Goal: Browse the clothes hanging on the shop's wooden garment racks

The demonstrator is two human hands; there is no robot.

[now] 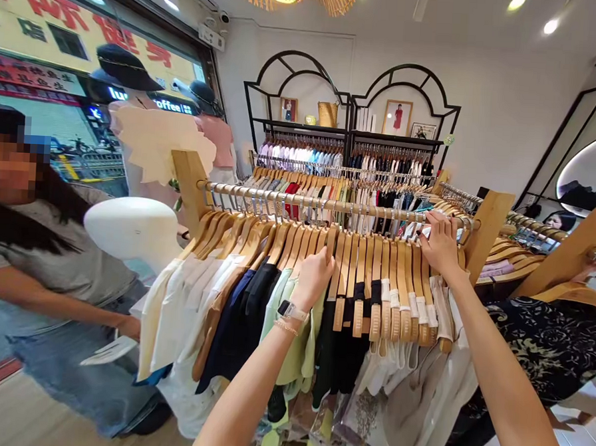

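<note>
A wooden clothes rail [319,203] crosses in front of me, packed with garments on wooden hangers [376,274]. My left hand [315,275], with a watch [291,310] on its wrist, is closed on a wooden hanger near the middle, beside the pale green shirts [292,342]; its fingertips are partly hidden. Farther right, my right hand [439,242] curls over the rail at the hanger hooks, above white strappy tops [390,367] and a beige top [412,389]. Dark garments [262,288] and white shirts [178,310] hang to the left of my left hand.
At left a person [66,257] in a grey shirt holds a white item near the rack's end, beside a rounded white object [130,226]. Wooden posts [488,226] end the rail. Patterned black clothing [546,342] hangs at right. More racks [302,150] stand behind.
</note>
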